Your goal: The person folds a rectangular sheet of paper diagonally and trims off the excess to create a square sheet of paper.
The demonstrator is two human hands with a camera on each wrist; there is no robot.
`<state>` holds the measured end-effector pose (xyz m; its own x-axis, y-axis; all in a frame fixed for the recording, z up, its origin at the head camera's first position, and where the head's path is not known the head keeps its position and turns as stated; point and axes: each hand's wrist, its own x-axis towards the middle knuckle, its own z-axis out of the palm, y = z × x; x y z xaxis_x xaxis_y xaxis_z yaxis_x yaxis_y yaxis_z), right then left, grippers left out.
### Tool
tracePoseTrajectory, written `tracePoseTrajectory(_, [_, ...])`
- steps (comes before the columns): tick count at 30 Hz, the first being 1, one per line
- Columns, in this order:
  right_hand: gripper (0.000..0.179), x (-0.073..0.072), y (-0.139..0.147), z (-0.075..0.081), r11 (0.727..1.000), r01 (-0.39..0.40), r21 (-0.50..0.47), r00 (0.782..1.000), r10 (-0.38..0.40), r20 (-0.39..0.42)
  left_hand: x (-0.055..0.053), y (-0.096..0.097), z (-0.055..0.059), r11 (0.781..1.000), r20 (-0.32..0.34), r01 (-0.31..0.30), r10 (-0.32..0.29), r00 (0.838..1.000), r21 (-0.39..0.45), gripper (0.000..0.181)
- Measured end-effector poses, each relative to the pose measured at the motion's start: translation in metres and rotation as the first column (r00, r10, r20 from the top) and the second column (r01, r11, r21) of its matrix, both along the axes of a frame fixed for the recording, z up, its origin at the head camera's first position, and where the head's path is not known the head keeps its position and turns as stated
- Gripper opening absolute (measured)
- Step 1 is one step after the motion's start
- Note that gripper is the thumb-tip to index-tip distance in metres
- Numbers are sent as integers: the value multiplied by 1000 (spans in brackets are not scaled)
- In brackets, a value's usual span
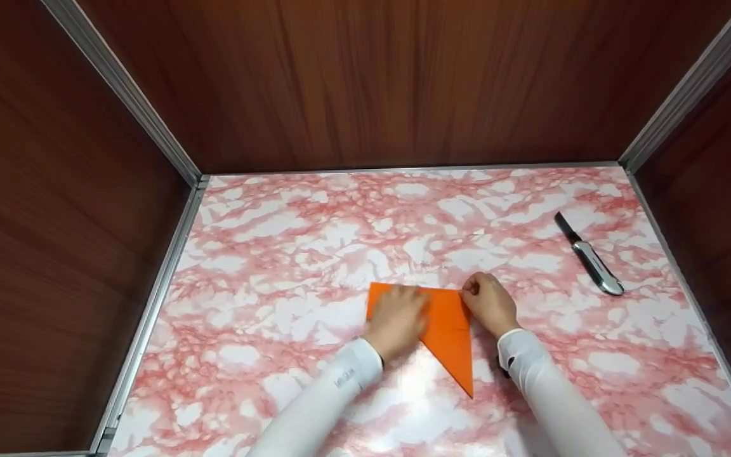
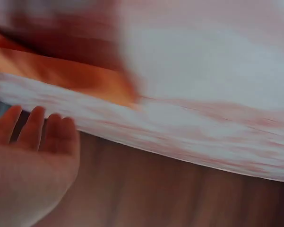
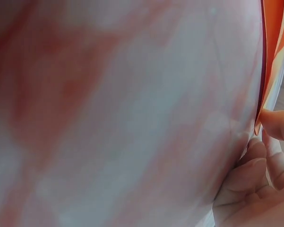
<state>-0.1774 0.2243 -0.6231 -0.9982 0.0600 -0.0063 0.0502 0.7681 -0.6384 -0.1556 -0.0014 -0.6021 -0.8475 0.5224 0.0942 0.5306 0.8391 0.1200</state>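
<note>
A folded sheet of orange paper (image 1: 448, 324) lies on the table, its long point toward the near edge. My right hand (image 1: 491, 303) pinches its upper right corner; the right wrist view shows the thumb (image 3: 279, 125) and fingers at the tip of the paper (image 3: 274, 42). Over the left part of the sheet is my left hand (image 1: 398, 320), blurred in the head view. In the left wrist view the left hand's fingers (image 2: 59, 135) are loosely bent with nothing gripped, and the orange paper (image 2: 80, 78) shows beyond them.
A utility knife (image 1: 597, 266) with a grey and black handle and dark blade lies at the right of the red-and-white marbled table (image 1: 245, 362). Brown wood-grain panels (image 1: 403, 82) stand at the back and both sides, joined by metal rails (image 1: 143, 108).
</note>
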Motion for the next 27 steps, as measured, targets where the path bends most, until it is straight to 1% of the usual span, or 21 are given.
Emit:
tracePoseTrajectory(2, [8, -1, -1, 0, 1000, -3, 8, 1000, 3, -2, 20, 14, 2, 995, 89, 65, -58, 994, -78, 50])
tracePoseTrajectory(4, [7, -2, -1, 0, 1000, -13, 7, 1000, 13, 1, 35, 23, 0, 988, 161, 88, -67, 985, -128, 61])
tracePoseTrajectory(5, [7, -2, -1, 1, 1000, -18, 3, 1000, 18, -3, 40, 25, -3, 985, 180, 92, -65, 982, -148, 63])
tracePoseTrajectory(7, [5, -1, 0, 2, 999, -48, 5, 998, 48, -41, 45, 27, -8, 980, 186, 97, -65, 980, -172, 66])
tracePoseTrajectory(8, [5, 0, 1, 2, 997, -77, 15, 994, 78, -73, 46, 28, -11, 980, 185, 100, -67, 980, -173, 67])
tracePoseTrajectory(9, [7, 2, 2, 3, 993, -116, 35, 987, 119, -105, 48, 28, -12, 980, 184, 102, -69, 980, -172, 67])
tracePoseTrajectory(10, [10, 4, 3, 5, 984, -164, 66, 976, 172, -136, 48, 28, -14, 980, 182, 104, -73, 981, -171, 67])
tracePoseTrajectory(11, [14, 7, 3, 6, 970, -221, 105, 958, 236, -162, 49, 28, -15, 980, 180, 106, -74, 981, -170, 68])
tracePoseTrajectory(12, [19, 10, 4, 7, 946, -285, 155, 934, 311, -177, 50, 28, -15, 980, 180, 106, -75, 981, -169, 68])
tracePoseTrajectory(13, [24, 13, 5, 9, 915, -350, 203, 907, 385, -172, 50, 28, -16, 980, 182, 104, -73, 981, -168, 69])
tracePoseTrajectory(15, [34, 19, 6, 11, 843, -463, 273, 853, 508, -120, 50, 27, -17, 981, 185, 100, -68, 980, -169, 69])
tracePoseTrajectory(16, [39, 23, 7, 12, 811, -506, 294, 831, 549, -85, 50, 27, -17, 980, 187, 98, -66, 980, -171, 69])
tracePoseTrajectory(17, [43, 26, 7, 12, 783, -536, 316, 814, 579, -54, 51, 26, -16, 981, 190, 97, -64, 980, -170, 69])
tracePoseTrajectory(18, [46, 28, 8, 11, 760, -554, 339, 802, 597, -27, 51, 26, -16, 981, 192, 97, -63, 979, -169, 69])
tracePoseTrajectory(20, [50, 33, 9, 9, 736, -563, 375, 797, 604, 10, 51, 25, -15, 981, 195, 100, -66, 979, -168, 69])
tracePoseTrajectory(23, [52, 39, 9, 7, 726, -546, 418, 805, 593, 22, 52, 24, -14, 979, 199, 101, -65, 978, -179, 68])
tracePoseTrajectory(25, [52, 42, 8, 6, 731, -528, 432, 814, 580, 14, 51, 23, -13, 976, 204, 98, -57, 977, -195, 68])
tracePoseTrajectory(27, [50, 45, 7, 5, 743, -504, 441, 825, 564, -7, 50, 21, -11, 972, 209, 86, -40, 977, -218, 68])
